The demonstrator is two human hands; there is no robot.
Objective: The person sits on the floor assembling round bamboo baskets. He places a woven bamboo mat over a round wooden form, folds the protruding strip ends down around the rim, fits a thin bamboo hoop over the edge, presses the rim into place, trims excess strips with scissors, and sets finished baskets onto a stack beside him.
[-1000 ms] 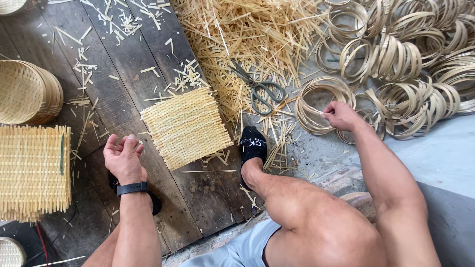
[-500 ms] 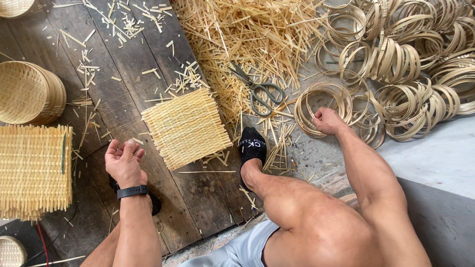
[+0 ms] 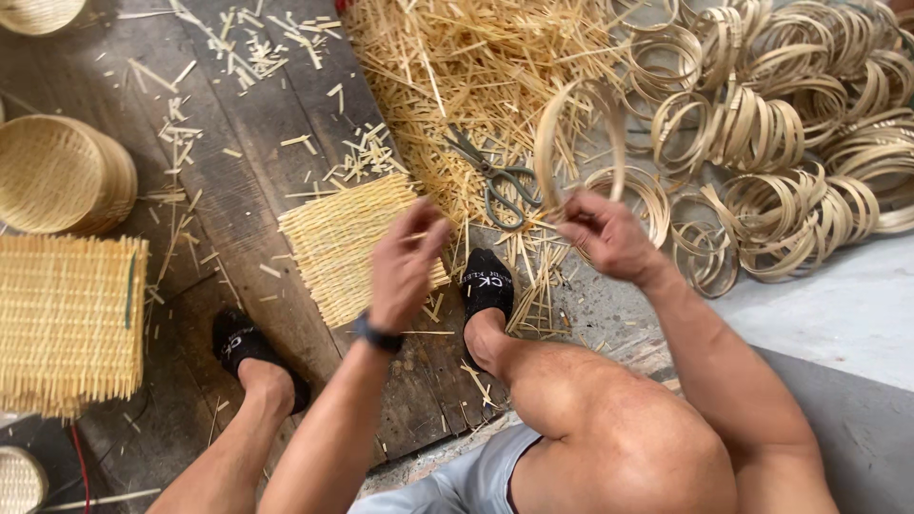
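The left hand (image 3: 405, 262) hangs over the near edge of the woven mat (image 3: 347, 243) on the floor boards (image 3: 248, 124), fingers half curled in a loose grip with nothing visibly held, and its fingertips point across at the right hand (image 3: 605, 233). The right hand's grip is pinched shut on the lower rim of a bamboo ring (image 3: 576, 138), which stands on edge above it. Farther off lie the scissors (image 3: 495, 176), the straw heap (image 3: 476, 67) and the pile of rings (image 3: 790, 124).

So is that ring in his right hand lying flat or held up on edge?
On edge: the ring stands upright above the right hand, its opening showing.
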